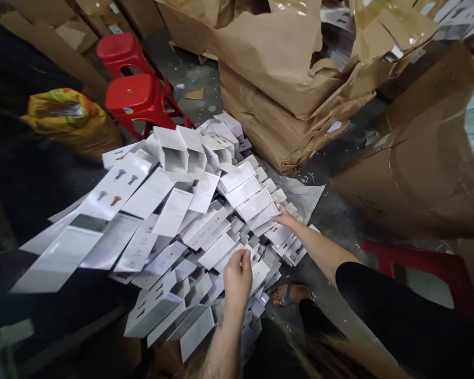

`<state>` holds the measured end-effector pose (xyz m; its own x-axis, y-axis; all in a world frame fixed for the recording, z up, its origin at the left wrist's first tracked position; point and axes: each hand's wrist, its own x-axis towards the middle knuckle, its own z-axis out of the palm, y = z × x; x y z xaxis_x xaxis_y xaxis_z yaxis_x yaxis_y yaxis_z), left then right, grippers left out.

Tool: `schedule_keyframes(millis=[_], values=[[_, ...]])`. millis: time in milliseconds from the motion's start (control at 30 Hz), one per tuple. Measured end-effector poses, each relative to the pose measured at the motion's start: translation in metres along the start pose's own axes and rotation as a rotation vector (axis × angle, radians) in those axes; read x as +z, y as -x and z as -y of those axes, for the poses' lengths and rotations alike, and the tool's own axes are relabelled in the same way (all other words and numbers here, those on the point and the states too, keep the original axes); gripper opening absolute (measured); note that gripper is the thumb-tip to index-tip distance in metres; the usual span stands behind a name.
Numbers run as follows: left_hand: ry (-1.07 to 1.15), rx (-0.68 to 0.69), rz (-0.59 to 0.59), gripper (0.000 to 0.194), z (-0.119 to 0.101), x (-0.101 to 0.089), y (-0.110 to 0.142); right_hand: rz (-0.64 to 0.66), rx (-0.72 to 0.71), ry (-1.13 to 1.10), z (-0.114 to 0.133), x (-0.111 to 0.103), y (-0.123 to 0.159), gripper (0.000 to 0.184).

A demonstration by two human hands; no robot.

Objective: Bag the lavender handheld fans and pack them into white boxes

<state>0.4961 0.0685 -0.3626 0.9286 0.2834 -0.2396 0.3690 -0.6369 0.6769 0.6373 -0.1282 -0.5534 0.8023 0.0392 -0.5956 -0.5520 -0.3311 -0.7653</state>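
A large heap of white printed cardboard boxes (pixel 172 211) lies in front of me, many with open ends and flaps sticking out. Some show pictures of grey and red handheld devices. My right hand (pixel 284 217) is at the right side of the heap, thumb and fingers closed on the end of a white box (pixel 263 216) in a row of overlapping ones. Nearer to me, my left hand (pixel 238 278) is raised over the boxes with its fingers curled into a pinch. Whatever may be between those fingertips is hidden.
Two red plastic stools (pixel 130 95) and a yellow sack (pixel 73 121) stand at the back left. Large brown cartons (pixel 268 105) rise behind the heap, another carton (pixel 414 152) on the right. A dark red stool (pixel 414 263) is beside my right arm. Paper scraps litter the floor.
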Motion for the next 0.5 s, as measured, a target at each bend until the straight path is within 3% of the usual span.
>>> schedule_keyframes(millis=[100,200,367,500], values=[[-0.336,0.298,0.096,0.025,-0.013,0.019,-0.108,-0.016,0.052,-0.035,-0.013,0.005,-0.015,0.082],[-0.734,0.489,0.248,0.034,-0.034,0.039,-0.185,0.03,0.041,-0.082,-0.02,0.004,-0.027,0.073],[-1.029,0.694,0.293,0.044,-0.073,0.085,-0.248,0.122,0.021,-0.161,-0.03,0.008,-0.04,0.048],[-1.184,0.613,0.371,0.043,-0.087,0.114,-0.286,0.137,0.028,-0.178,-0.038,0.012,-0.042,0.037]])
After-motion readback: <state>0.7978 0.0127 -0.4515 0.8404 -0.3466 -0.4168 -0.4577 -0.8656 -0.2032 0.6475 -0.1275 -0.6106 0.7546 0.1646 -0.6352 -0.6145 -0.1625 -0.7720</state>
